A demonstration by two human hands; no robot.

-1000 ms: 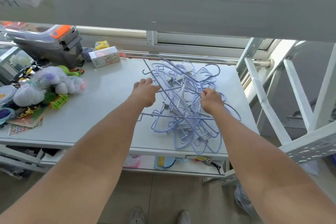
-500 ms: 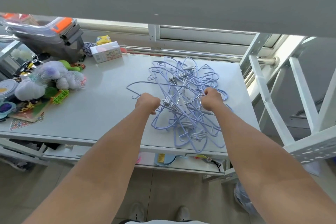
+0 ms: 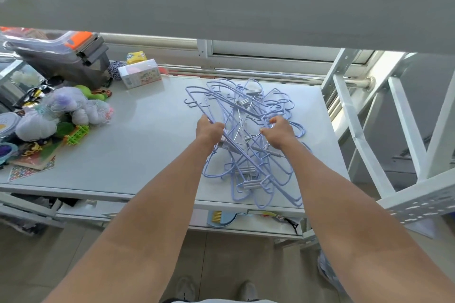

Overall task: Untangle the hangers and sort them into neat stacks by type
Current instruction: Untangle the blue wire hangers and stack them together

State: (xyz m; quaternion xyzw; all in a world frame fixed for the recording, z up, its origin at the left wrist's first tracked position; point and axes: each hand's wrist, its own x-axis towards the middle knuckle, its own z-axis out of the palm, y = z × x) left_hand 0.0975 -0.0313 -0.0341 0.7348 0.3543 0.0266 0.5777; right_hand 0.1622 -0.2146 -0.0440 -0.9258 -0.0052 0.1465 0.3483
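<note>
Fingers point(image 3: 218, 128) of the left hand point(image 3: 209, 131) are curled tight round a long straight wire at the left side of the tangled heap of lilac-blue coated-wire hangers point(image 3: 251, 184). Right hand point(image 3: 280, 134) is likewise closed, gripping a wire loop near the heap's middle, thumb showing on its left. Some hangers carry grey clips. Heap lies on the right half of the white bench point(image 3: 138, 135), reaching from near the far edge to the near right corner. Netted soft toys point(image 3: 73, 110), a small printed carton point(image 3: 140, 74) and a grey case with orange latch point(image 3: 61, 56) occupy the left end.
</note>
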